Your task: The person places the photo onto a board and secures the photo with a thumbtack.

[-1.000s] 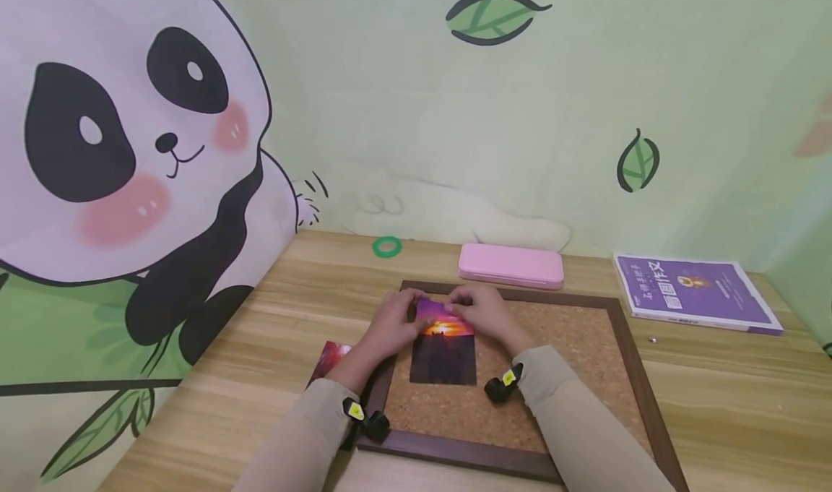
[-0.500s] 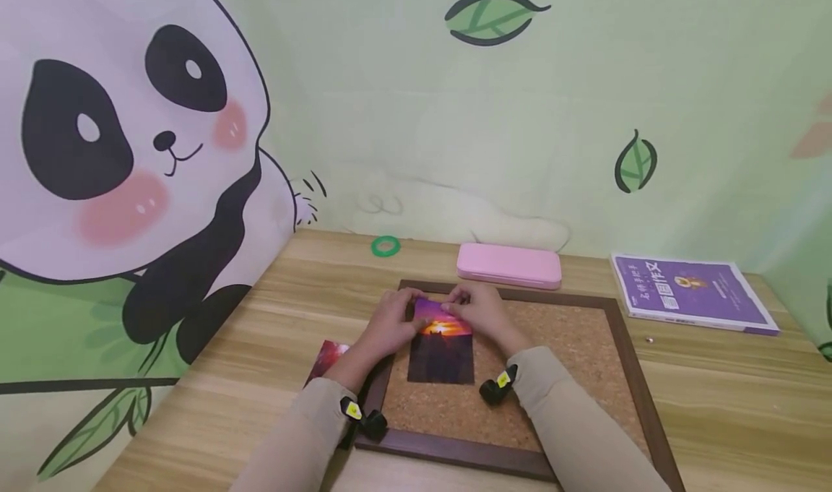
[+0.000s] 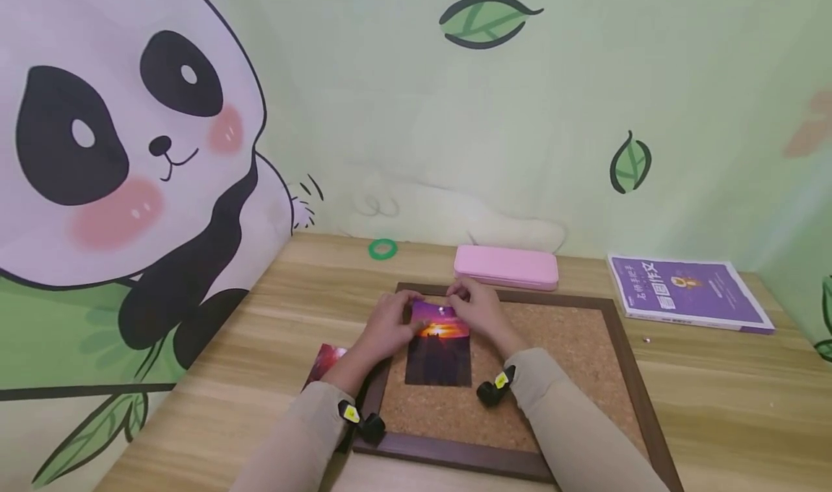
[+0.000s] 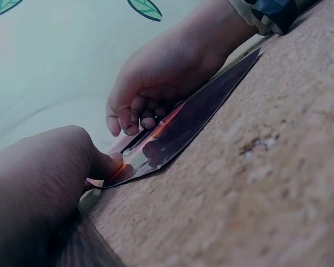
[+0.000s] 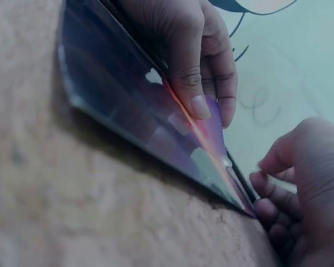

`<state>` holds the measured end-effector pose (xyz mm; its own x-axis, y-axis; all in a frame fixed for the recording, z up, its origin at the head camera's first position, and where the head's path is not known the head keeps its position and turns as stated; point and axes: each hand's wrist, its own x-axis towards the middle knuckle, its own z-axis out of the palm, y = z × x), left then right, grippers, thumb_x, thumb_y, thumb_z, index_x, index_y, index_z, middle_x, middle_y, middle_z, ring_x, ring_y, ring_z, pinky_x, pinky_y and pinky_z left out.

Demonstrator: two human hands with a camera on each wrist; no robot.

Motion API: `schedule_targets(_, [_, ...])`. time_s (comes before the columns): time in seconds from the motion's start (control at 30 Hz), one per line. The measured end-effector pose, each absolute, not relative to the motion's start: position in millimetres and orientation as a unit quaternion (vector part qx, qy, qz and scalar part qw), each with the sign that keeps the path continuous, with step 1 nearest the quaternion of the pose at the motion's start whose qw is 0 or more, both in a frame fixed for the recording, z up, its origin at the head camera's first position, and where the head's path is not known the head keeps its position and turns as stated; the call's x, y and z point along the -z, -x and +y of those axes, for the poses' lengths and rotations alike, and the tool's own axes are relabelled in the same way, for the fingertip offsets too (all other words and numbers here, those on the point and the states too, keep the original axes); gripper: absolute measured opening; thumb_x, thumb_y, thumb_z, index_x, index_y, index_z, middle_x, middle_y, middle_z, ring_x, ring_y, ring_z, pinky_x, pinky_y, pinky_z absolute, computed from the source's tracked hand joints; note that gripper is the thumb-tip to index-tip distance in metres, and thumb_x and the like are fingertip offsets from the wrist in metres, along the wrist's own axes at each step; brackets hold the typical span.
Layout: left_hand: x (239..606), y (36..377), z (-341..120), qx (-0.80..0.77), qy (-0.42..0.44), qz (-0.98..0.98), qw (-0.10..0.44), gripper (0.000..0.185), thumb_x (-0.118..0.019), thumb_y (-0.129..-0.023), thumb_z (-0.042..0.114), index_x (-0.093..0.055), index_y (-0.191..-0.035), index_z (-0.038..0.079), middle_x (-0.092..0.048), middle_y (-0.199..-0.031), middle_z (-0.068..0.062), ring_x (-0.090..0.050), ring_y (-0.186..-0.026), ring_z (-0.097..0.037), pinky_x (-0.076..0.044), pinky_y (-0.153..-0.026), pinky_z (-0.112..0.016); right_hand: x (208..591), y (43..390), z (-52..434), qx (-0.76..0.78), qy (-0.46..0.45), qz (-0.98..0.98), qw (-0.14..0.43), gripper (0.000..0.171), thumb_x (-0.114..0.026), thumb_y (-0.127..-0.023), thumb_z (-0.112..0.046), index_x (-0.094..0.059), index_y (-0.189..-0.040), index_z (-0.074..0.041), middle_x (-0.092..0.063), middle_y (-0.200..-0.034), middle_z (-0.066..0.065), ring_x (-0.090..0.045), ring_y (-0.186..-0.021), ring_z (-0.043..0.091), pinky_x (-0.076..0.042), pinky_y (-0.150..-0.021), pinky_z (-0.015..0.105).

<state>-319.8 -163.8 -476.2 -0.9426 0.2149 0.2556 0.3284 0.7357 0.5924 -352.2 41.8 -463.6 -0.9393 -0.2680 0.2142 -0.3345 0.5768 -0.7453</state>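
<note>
A sunset photo lies on the left part of a framed corkboard, its top raised slightly. My left hand pinches the photo's upper left edge, thumb on its face. Near the top of the photo is a small shiny pin, also visible as a pale spot in the right wrist view. My right hand is beside the photo's upper right corner, its fingers loosely curled. In the left wrist view no object shows in the right hand.
Behind the board lie a pink pencil case and a green ring. A purple book is at the right, with a small shiny pin in front. Another reddish photo lies partly under my left forearm.
My right hand has lifted slightly off the photo's top, and the shiny pin there now shows. My left hand keeps its place. The view has shifted a little.
</note>
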Motion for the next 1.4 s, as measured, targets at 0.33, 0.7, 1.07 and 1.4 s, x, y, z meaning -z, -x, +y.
schedule_targets(0.33, [478.7,320.4,-163.8,0.341,0.155,-0.922,0.096,0.043,-0.073,-0.085,0.031,-0.061,-0.122,0.013,-0.065,-0.118,-0.007,-0.051,-0.106,-0.023,-0.044,-0.09,-0.041,463.2,350.6,43.8,-0.396,-0.217,-0.892,0.034,0.009,-0.069,-0.086,-0.024,-0.07,-0.09,-0.016,-0.066,-0.081,-0.002,-0.057,-0.076,0.013,-0.047,-0.072,0.029])
schedule_targets(0.7, [477.3,319.9,-162.1,0.338,0.153,-0.924,0.092,0.043,-0.072,-0.086,0.032,-0.06,-0.123,0.013,-0.064,-0.114,-0.007,-0.05,-0.1,-0.022,-0.043,-0.084,-0.037,462.9,349.9,44.3,-0.388,-0.212,-0.896,0.045,0.015,-0.066,-0.09,-0.026,-0.073,-0.094,-0.014,-0.07,-0.088,0.0,-0.059,-0.084,0.017,-0.048,-0.081,0.036])
schedule_targets(1.07, [476.6,319.5,-162.6,0.331,0.152,-0.927,0.086,0.043,-0.07,-0.087,0.034,-0.06,-0.124,0.014,-0.064,-0.117,-0.006,-0.05,-0.103,-0.021,-0.044,-0.085,-0.038,461.1,349.4,44.6,-0.402,-0.2,-0.893,0.021,0.017,-0.066,-0.09,-0.027,-0.074,-0.097,-0.014,-0.071,-0.093,0.002,-0.059,-0.088,0.018,-0.049,-0.086,0.038])
schedule_targets(1.4, [472.2,314.2,-162.5,0.341,0.144,-0.925,0.08,0.044,-0.071,-0.086,0.029,-0.059,-0.125,0.013,-0.063,-0.119,-0.009,-0.05,-0.107,-0.024,-0.044,-0.09,-0.041,460.8,349.4,42.9,-0.389,-0.19,-0.901,0.008,0.021,-0.065,-0.092,-0.031,-0.075,-0.099,-0.015,-0.072,-0.096,0.001,-0.06,-0.093,0.019,-0.048,-0.09,0.041])
